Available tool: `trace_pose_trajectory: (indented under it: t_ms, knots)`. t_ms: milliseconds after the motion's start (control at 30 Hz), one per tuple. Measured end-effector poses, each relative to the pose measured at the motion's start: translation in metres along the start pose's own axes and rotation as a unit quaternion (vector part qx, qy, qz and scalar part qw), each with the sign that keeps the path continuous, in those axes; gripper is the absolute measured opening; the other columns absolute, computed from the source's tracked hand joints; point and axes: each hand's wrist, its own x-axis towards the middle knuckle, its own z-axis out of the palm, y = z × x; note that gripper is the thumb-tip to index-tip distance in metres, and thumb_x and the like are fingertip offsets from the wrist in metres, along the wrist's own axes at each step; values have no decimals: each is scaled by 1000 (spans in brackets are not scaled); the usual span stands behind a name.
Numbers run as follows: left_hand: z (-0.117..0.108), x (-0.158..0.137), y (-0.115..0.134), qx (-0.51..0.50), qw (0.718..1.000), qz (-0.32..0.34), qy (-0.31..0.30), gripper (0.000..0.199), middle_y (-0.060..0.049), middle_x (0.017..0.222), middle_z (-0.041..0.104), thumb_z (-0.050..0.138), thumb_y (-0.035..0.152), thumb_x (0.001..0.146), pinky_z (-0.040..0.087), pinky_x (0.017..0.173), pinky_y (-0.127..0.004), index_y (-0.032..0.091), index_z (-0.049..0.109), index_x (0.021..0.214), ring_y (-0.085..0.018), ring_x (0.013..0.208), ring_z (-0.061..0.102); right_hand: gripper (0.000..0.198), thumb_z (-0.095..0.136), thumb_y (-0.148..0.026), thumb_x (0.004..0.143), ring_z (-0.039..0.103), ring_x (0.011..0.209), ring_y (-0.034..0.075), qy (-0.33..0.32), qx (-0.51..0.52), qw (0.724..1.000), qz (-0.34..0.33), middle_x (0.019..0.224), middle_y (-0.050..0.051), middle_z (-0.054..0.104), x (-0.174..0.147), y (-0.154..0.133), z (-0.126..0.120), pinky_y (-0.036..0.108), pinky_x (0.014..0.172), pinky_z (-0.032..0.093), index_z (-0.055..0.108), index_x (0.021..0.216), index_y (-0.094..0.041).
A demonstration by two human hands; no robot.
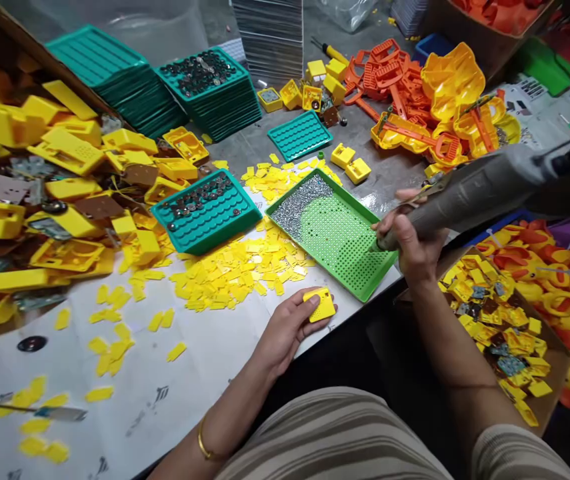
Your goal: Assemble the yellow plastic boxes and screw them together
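— Striped shirt point(335, 440) nearest, along the bottom edge. And the left hand point(289, 327)?

— Closed on a small yellow box point(321, 307), thumb on top, fingers around the underside. Held by the near edge of the white-covered table point(175, 420), just in front of the green tray point(337, 260). Gold bracelet point(205, 440) on that wrist.

— Right hand point(417, 250)?

— Wrapped around a gray power screwdriver point(465, 190), tip slanting down toward the right side of the green tray.

— Touching the tray, or just above?

— Cannot tell. Silver screws point(297, 207) in the tray's far left part, bare holes across the rest.

— To the left of that?

— Stacked teal trays point(209, 233) with dark discs on top, plus loose yellow plates point(229, 280) strewn around. Farther left, a heap of yellow cases point(75, 150).

— Behind the green tray?

— 2 more yellow boxes point(357, 171), side by side, then a jumble of orange parts point(389, 73).

— And down on the right?

— Cardboard box point(555, 393) full of small yellow pieces, beside a pile of yellow and orange toys point(565, 293).
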Motion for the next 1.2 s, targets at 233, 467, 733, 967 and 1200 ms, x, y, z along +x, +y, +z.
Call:
trace_pose_trajectory:
  t_ms: [233,467,733,967,1200]
  knots:
    - [7,2,4,8,999,-13,28,23,-10,97,72,64,22,85,60,78,-27,13,62,106,-21,90,73,38,55,-59,84,46,44,15,95,-11,994,-52,65,-2,44,19,11,22,38,51,52,52,107,-28]
    - [6,3,5,12,999,-26,31,29,-13,99,73,67,24,83,60,75,-28,12,60,109,-23,92,73,57,52,-71,79,48,44,16,67,-24,997,-19,71,1,49,23,20,35,39,50,51,47,117,-29]
    - [4,4,5,9,999,-23,26,29,-12,100,72,68,26,83,60,76,-29,13,62,108,-23,94,72,55,53,-76,73,44,42,15,62,-26,998,8,66,-1,44,25,20,36,36,45,44,45,100,-29]
    - [6,5,5,7,999,-17,39,29,-13,99,71,67,27,83,60,75,-28,11,61,107,-23,91,72,53,56,-72,74,46,45,16,26,-13,1000,-9,66,-1,45,25,20,33,36,47,45,47,104,-30]
    - [9,6,0,7,999,-1,35,27,-12,97,70,67,26,84,60,73,-28,11,63,105,-22,89,72,36,50,-60,84,39,40,16,-27,13,998,-50,59,-4,33,1,-27,26,37,43,44,40,103,-32]
